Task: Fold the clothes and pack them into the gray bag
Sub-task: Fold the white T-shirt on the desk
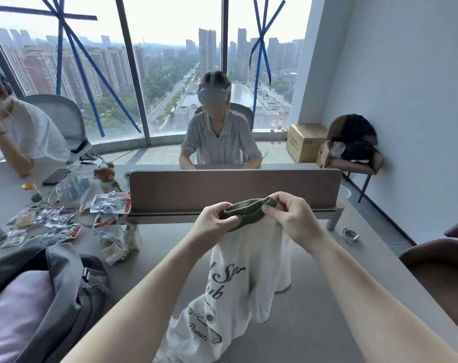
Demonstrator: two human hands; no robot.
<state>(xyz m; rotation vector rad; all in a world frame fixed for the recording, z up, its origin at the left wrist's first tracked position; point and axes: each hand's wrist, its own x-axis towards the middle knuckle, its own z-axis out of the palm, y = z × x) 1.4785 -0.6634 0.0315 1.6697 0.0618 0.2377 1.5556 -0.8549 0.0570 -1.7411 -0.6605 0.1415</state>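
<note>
Left hand [214,220] and right hand [290,217] raised side by side above the middle of the surface [327,284], just before the divider panel [235,188] at the far edge. Fingers [229,218] of the left hand curled round the left part of the green collar [245,209]; fingers of the right hand pinching the right end of the same collar between thumb and forefinger. Collar stretched open between the two hands.

White T-shirt [238,279] hanging from the collar, bunched and twisted, printed front facing the left forearm; dark lettering and small drawings visible, the word "Peanuts" legible low down. Lower hem resting in a heap on the surface near the near edge.

Gray bag [65,289] at the near left corner, unzipped and gaping, a pale lilac garment [15,310] lying inside. Bag well apart from the shirt.

Left half of the surface: scattered snack packets [110,205], white cables [63,187], a dark phone [55,176], a small bear toy [106,175] near the panel's left end. Small metal clip [350,234] close to the right edge.

Beyond the panel, a seated person [220,137] wearing a headset; a second person [18,134] at the far left corner. Cardboard box [305,142] and a brown chair [353,145] by the right wall
</note>
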